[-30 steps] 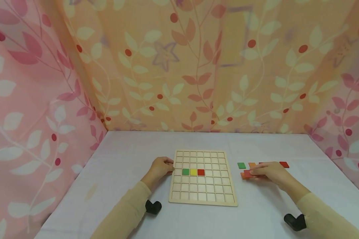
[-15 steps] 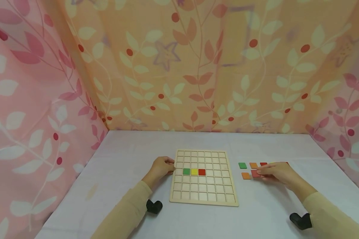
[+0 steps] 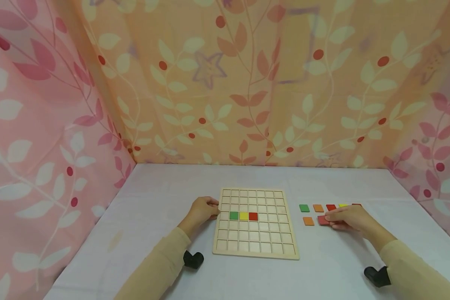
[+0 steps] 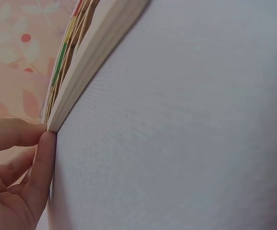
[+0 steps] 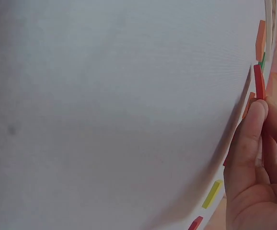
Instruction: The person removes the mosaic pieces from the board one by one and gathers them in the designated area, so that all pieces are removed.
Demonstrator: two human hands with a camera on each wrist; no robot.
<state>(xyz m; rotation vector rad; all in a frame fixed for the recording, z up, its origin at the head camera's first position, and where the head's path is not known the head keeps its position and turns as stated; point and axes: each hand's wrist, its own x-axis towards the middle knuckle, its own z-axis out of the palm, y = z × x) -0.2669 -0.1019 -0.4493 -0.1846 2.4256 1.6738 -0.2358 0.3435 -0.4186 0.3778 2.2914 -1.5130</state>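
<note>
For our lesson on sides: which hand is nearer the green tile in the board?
Left: the left hand holds the board by the edge near the green tile; the right hand pinches a red tile beyond the opposite edge.

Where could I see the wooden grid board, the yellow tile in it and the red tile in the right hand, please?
Wooden grid board point(image 3: 253, 226): head view, bare cell near its middle.
Yellow tile point(image 3: 243, 216): head view, middle of its face.
Held red tile point(image 3: 322, 221): head view, its uncovered face.
</note>
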